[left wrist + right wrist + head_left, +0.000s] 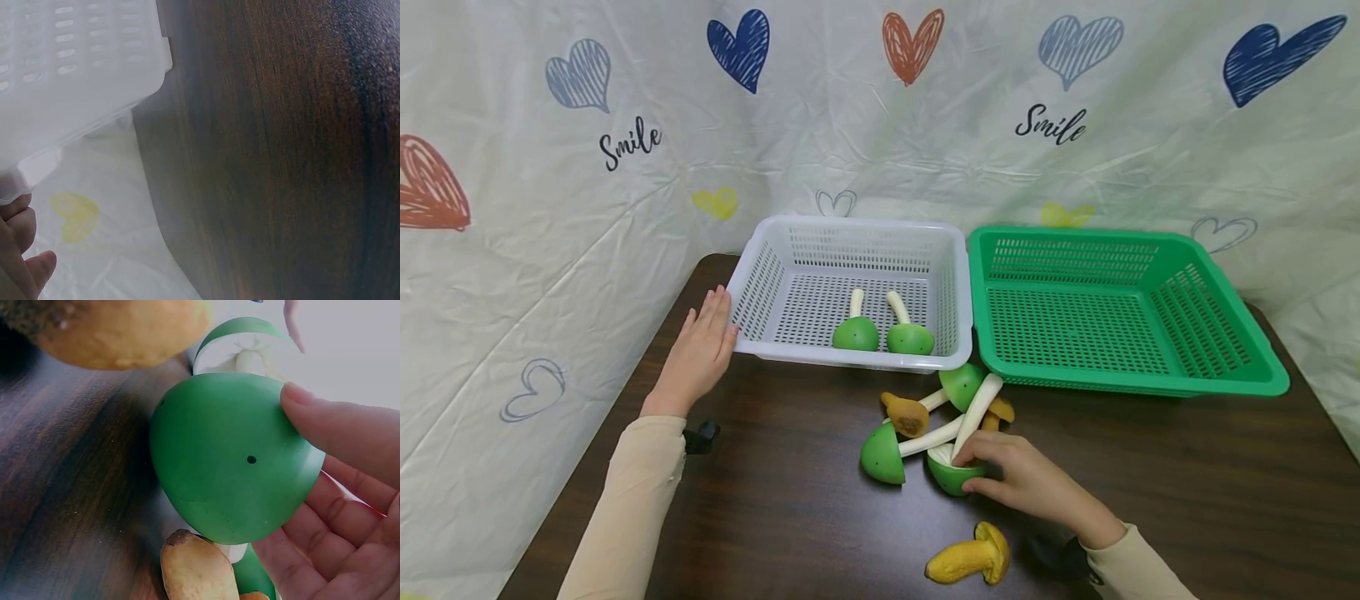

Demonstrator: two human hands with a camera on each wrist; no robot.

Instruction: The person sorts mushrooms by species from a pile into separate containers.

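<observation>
In the head view my right hand [1026,479] pinches the cap of a green toy mushroom [953,477], whose white stem leans up and to the right. The right wrist view shows the thumb on the outside of that green cap [231,456], fingers on its far side. Beside it lie another green mushroom [882,454], a third green mushroom [961,385] and brown mushrooms [907,415]. My left hand [698,354] rests against the left rim of the white basket [850,358], its fingers straight. Two green mushrooms [855,333] lie inside that basket.
A green basket [1135,383] stands right of the white one on the dark wooden table [760,500]. Nearer the front edge lies a yellow mushroom [968,557]. Behind the table hangs a white cloth [850,125] printed with hearts.
</observation>
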